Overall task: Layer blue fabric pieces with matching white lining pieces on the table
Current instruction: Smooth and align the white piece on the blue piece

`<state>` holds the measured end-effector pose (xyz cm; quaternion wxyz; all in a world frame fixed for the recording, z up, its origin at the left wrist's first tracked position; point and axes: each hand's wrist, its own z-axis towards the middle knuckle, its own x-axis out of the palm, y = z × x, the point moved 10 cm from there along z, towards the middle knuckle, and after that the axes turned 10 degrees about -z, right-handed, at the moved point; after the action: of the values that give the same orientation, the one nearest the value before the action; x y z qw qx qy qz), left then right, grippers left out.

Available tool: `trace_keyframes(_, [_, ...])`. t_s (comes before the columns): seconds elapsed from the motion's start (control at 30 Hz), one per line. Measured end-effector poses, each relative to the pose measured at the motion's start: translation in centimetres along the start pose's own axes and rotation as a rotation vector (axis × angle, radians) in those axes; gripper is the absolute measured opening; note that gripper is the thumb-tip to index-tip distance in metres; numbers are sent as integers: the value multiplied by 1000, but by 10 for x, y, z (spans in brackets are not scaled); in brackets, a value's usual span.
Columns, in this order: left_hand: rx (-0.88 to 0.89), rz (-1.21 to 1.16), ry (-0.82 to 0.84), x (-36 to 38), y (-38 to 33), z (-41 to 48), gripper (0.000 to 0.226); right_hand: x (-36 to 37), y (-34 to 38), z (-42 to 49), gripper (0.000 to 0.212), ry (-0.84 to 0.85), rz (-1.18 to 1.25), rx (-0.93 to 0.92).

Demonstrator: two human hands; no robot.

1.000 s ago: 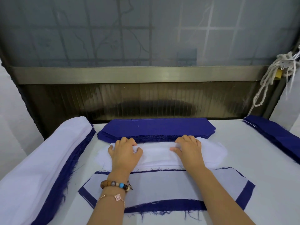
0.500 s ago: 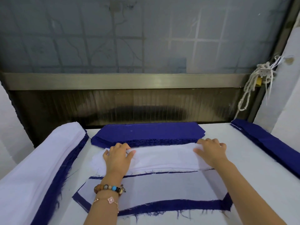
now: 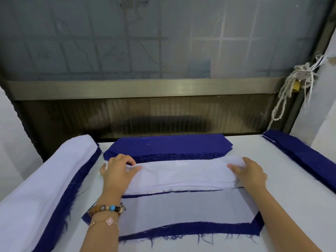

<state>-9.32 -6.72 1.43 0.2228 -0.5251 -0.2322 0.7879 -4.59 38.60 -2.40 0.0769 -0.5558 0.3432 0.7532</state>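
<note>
My left fingers [image 3: 125,159] curl over the far edge of the stack of white lining pieces [image 3: 181,176], thumb on top, pinching its left end. My right fingers [image 3: 249,161] pinch its right end the same way. The stack lies on the white desk [image 3: 291,200], between the pile of dark blue fabric pieces [image 3: 167,146] behind it and a blue fabric piece topped with white lining [image 3: 190,229] nearer me. A tiny mark on the blue pile is too small to read.

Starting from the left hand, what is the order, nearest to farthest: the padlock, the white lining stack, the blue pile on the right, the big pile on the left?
1. white lining stack, centre, gripped by the left hand.
2. big pile, left edge.
3. blue pile, right edge.
4. padlock, upper right, beyond the table.
</note>
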Motion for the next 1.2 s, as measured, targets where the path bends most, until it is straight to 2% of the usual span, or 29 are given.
trace_keyframes(0.1, [-118, 17, -90, -17, 20, -1, 26, -3, -1, -2, 57, -11, 42, 10])
trace_keyframes(0.2, [-242, -73, 6, -14, 46, -2, 29, -3, 0, -3, 57, -15, 45, 17])
trace_keyframes(0.3, [-262, -108, 30, -12, 51, -1, 24, -3, -1, -1, 58, -15, 44, 27])
trace_keyframes(0.43, [-264, -55, 4, -10, 48, 0, 15, -2, -1, 0, 47, -21, 33, 17])
trace_keyframes(0.57, [-257, -99, -91, -13, 47, 0, 14, -2, -1, -1, 55, -27, 30, 11])
trace_keyframes(0.67, [-283, -113, -204, -28, 49, 0, 33, -1, -2, 0, 59, -14, 25, 17])
trace_keyframes(0.73, [-292, -185, -278, -38, 52, -3, 36, -1, -2, 0, 60, -13, 30, 12])
trace_keyframes(0.83, [-317, -344, -255, -34, 60, -6, 50, 0, -2, 1, 61, -8, 33, 11])
trace_keyframes(0.97, [-346, -347, -135, -21, 59, -5, 36, -1, 0, 1, 56, -18, 7, -7])
trace_keyframes(1.2, [-327, -355, -253, -33, 57, -9, 21, -13, 5, -1, 33, -139, 37, -65])
